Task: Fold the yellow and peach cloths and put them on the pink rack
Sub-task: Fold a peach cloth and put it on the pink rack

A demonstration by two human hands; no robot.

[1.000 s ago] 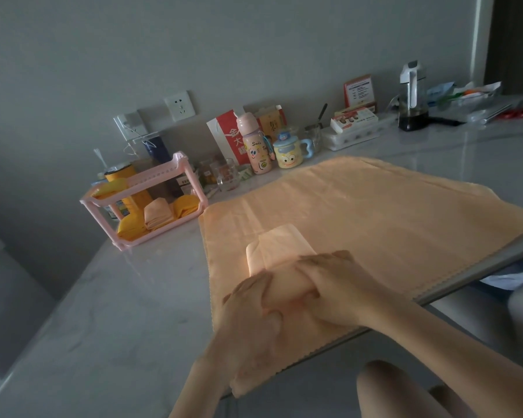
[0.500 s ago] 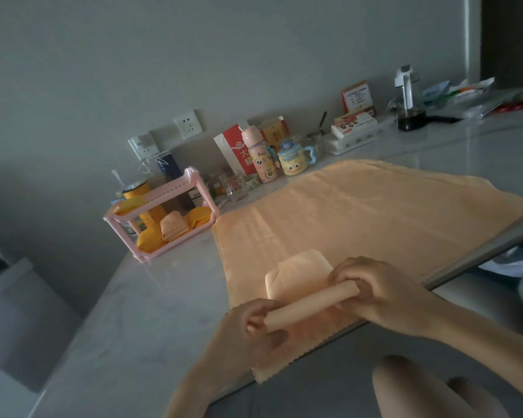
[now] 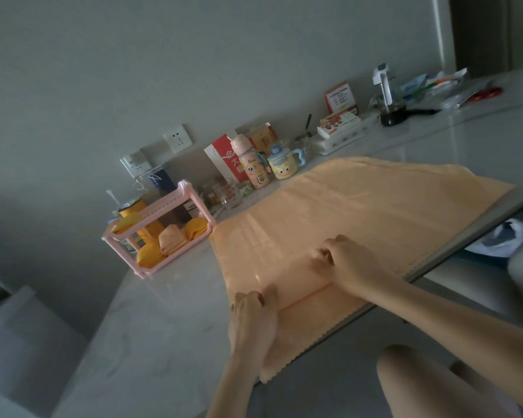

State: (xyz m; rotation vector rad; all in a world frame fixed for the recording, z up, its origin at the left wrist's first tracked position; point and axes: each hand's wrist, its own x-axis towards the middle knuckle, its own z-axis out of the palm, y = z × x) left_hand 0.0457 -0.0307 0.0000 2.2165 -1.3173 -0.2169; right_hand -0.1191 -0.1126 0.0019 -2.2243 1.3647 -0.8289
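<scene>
A small folded peach cloth (image 3: 296,282) lies on a large peach cloth (image 3: 375,212) spread over the table. My left hand (image 3: 254,312) grips its left end with curled fingers. My right hand (image 3: 344,263) grips its right end, fingers curled over the fold. The pink rack (image 3: 175,196) stands to the left on the table. Its lower shelf holds folded yellow cloths (image 3: 148,254) and a folded peach cloth (image 3: 171,242). The far edge of the small cloth blends into the large one.
A pink bottle (image 3: 252,164), a cartoon mug (image 3: 283,164), a glass (image 3: 228,196) and boxes line the wall behind. The table's front edge (image 3: 453,254) runs diagonally at the right. My knee (image 3: 411,375) shows below it.
The small cloth was held up as a narrow roll between both hands; now it is pressed down onto the large cloth, and both hands have moved forward over it.
</scene>
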